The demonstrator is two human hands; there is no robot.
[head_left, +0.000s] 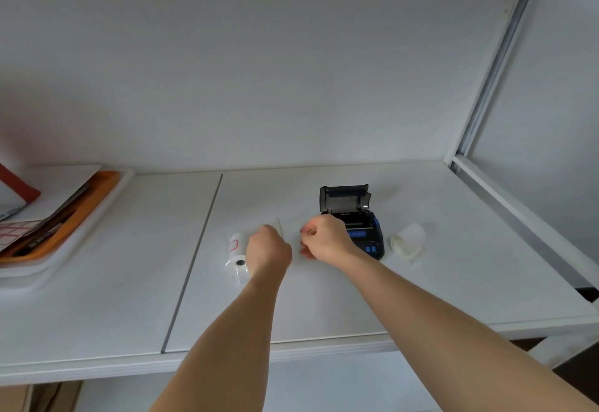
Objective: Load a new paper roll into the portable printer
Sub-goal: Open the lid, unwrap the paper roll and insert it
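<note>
The black portable printer (359, 226) with blue buttons stands on the white table (324, 308), its lid tilted up and its paper bay showing. A white paper roll in clear wrap (236, 249) lies left of my hands. My left hand (268, 248) hovers just to the right of this roll, back towards the camera and fingers hidden. My right hand (325, 241) is in front of the printer's left side, fingers loosely curled, with nothing visible between thumb and fingertips. A thin pale strip (280, 226) stands between the two hands. Another white roll (407, 239), loose and unwrapped, lies right of the printer.
A white tray holding an orange tray (81, 204) with papers and a red-edged item sits at the far left. A seam (194, 259) splits the tabletop. A white back wall and a metal frame post (486, 87) bound the table behind and to the right.
</note>
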